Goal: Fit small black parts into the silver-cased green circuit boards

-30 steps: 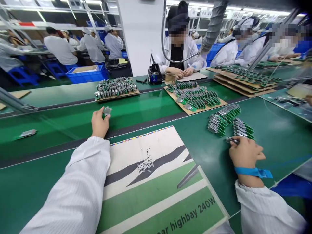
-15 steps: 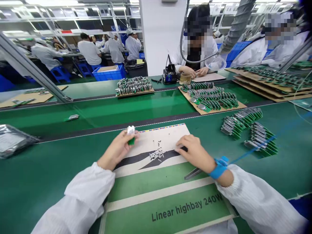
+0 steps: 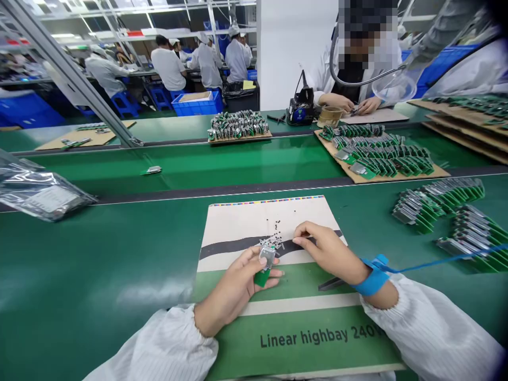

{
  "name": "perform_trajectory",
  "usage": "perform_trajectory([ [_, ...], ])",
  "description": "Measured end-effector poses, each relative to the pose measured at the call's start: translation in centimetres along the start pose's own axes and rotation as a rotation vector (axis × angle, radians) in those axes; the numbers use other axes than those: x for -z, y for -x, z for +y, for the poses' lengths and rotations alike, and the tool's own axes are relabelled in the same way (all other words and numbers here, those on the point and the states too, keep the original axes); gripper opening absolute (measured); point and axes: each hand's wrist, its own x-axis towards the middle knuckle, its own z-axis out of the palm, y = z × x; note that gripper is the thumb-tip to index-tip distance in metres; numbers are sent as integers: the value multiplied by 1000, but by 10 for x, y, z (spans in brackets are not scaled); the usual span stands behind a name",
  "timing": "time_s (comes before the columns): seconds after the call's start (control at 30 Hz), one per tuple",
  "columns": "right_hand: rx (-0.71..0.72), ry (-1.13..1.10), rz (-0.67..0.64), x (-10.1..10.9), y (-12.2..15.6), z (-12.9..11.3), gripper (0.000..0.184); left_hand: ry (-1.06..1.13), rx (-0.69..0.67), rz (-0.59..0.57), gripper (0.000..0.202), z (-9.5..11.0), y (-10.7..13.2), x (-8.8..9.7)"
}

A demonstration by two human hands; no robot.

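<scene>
My left hand [image 3: 242, 280] holds a small green circuit board [image 3: 265, 263] with a silver metal part on its face, thumb on top and fingers beneath. Right beyond it lies a loose pile of tiny black and silver parts [image 3: 278, 244] on a printed cardboard sheet [image 3: 301, 305]. Above the sheet, just right of the pile, my right hand [image 3: 321, 244] has thumb and forefinger pinched together; whatever is between the tips is too small to make out. A blue wrist strap [image 3: 371, 278] with a cord circles my right wrist. Dark tweezers [image 3: 331, 284] lie partly under that wrist.
Rows of circuit boards [image 3: 420, 209] stand on the bench at right. Across the green belt [image 3: 246, 164] are boards on cardboard [image 3: 381, 153], a tape roll [image 3: 329, 116] and a co-worker's hands [image 3: 367, 106]. A plastic bag [image 3: 47, 193] lies at left; one board [image 3: 151, 170] rests on the belt.
My left hand has brought the circuit board down and rightward, close to the pile of tiny parts. My right hand stays near the pile, fingers now pinched. The camera view has turned left.
</scene>
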Motion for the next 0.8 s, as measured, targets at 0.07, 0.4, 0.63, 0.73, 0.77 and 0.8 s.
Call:
perform_trajectory([
  [0.07,14,-60,29,4,5,-7,8,42,3,-8,25,-6,1,-5],
  [0.4,129,-339,3,9,21,-25,8,-102,-122,29,27,-26,13,-15],
  [0.63,67,-409,-4,9,31,-36,11,-207,-176,-3,30,-26,18,-13],
  [0.73,154,-387,76,4,36,-40,18,-225,-195,-62,30,-25,20,-15],
  [0.77,186,-365,108,2,38,-41,19,-233,-198,-78,30,-26,21,-15],
  [0.8,216,-338,138,0,39,-42,20,-241,-201,-88,28,-26,22,-16],
])
